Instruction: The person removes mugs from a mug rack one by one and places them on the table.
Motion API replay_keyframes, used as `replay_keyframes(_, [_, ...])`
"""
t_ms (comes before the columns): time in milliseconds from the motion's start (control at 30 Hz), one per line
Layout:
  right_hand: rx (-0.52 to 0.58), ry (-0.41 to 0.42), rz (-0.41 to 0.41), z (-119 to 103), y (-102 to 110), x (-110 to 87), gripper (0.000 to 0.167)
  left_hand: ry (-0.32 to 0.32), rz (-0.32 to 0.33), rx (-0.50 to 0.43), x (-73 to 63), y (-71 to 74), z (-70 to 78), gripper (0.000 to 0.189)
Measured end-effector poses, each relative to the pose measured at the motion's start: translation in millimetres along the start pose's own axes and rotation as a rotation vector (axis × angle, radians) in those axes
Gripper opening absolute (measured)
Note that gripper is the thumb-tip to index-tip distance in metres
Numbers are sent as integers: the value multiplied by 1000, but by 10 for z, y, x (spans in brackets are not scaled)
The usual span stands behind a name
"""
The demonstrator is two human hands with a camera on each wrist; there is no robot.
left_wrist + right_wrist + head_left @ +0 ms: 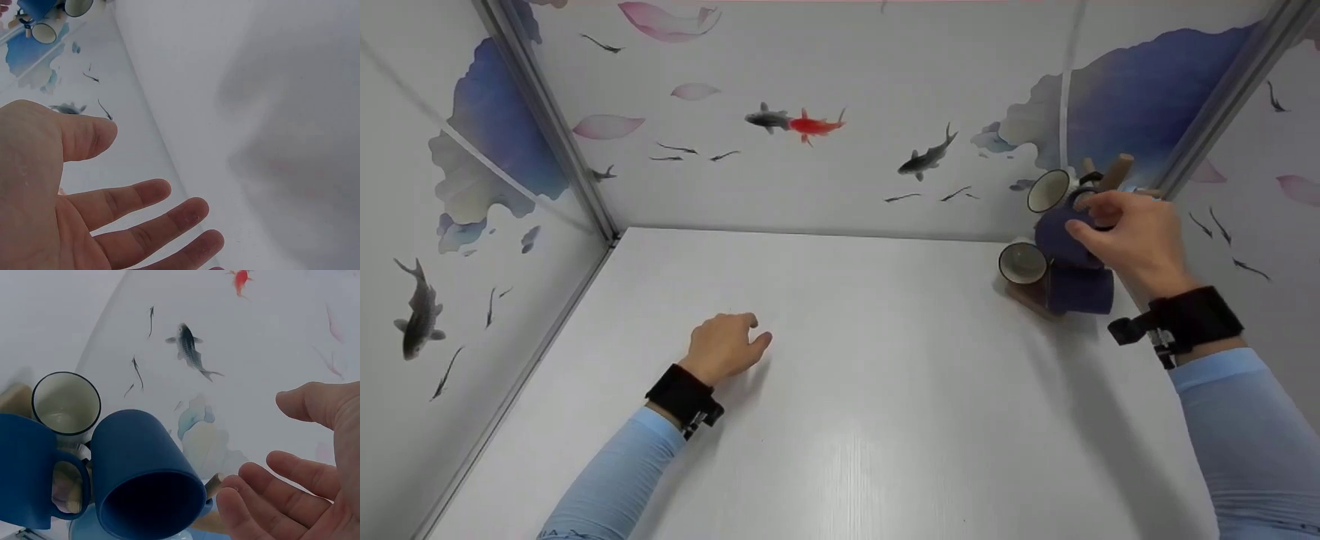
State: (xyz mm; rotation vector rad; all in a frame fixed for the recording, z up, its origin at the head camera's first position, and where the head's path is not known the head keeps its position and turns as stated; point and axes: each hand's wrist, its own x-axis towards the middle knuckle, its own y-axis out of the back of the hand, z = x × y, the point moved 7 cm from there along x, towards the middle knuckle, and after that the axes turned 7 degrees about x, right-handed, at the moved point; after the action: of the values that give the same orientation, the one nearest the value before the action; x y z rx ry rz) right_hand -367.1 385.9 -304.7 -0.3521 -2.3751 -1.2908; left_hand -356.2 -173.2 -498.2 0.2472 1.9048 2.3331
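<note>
A wooden mug rack with several mugs stands at the back right; one of its pegs [1116, 171] and part of its base [1033, 301] show. Beside the upper blue mug [1061, 236] is my right hand [1144, 236], thumb and fingers apart. In the right wrist view this hand [292, 489] holds nothing, its fingertips close to a dark blue mug [140, 439] whose mouth tilts down. Another blue mug [1081, 291] hangs lower, next to a white-lined mug [1023, 263]. My left hand [724, 347] hovers over the table at left with relaxed, empty fingers.
The white table [847, 375] meets a back wall panel [825, 187] printed with fish and petals. Grey metal posts [547, 120] stand at the corners. A second white-lined mug [1048, 191] hangs high on the rack, near the back wall.
</note>
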Motion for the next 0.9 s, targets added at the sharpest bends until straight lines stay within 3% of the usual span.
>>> replay_keyframes(167, [-12, -30, 64, 104, 118, 127, 45, 0, -4, -3, -15, -22, -8, 48])
replay_keyframes(533, [19, -196, 199, 421, 370, 345, 64, -2, -3, 8, -2, 13, 35, 48])
replay_keyframes(900, [49, -360, 122, 619, 320, 520, 93, -24, 17, 18, -23, 17, 86, 47])
